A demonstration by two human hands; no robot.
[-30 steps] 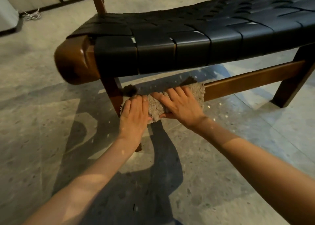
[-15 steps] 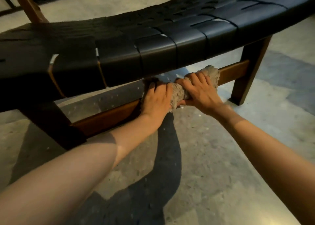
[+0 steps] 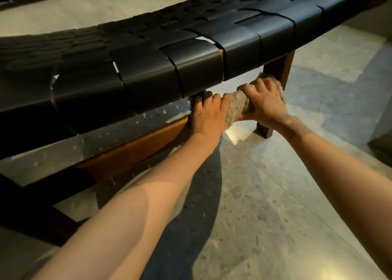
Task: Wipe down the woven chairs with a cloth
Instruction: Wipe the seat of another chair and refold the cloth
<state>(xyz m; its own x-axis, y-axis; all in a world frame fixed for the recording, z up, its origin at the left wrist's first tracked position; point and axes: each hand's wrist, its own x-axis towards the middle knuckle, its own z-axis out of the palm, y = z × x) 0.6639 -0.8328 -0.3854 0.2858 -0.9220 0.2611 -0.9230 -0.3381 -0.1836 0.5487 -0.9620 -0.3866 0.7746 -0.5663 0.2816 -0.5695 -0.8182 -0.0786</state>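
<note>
Both my arms reached forward and slightly down, bare to the elbow, the forearms drawing closer toward the hands. My left hand [image 3: 209, 114] lay on top of the cloth [image 3: 238, 105], back upward, its fingers bent over the far side beneath the edge of the woven seat [image 3: 191, 55]; I could not see its thumb. My right hand [image 3: 264, 103] was just beside it, fingers curled over the top of the cloth and thumb tucked under, clamped firmly round it. A short stretch of the fluffy grey cloth showed bunched between the two hands.

The cloth was wrapped on the wooden rail [image 3: 135, 150] that ran under the black woven chair seat. Its long axis followed the rail, rising from lower left to upper right. Its far end pointed at the brown chair leg [image 3: 277, 67] and lay right by it, though I could not tell whether they touched. The leg stood on the speckled stone floor [image 3: 275, 205], where the shadows of my arms fell.
</note>
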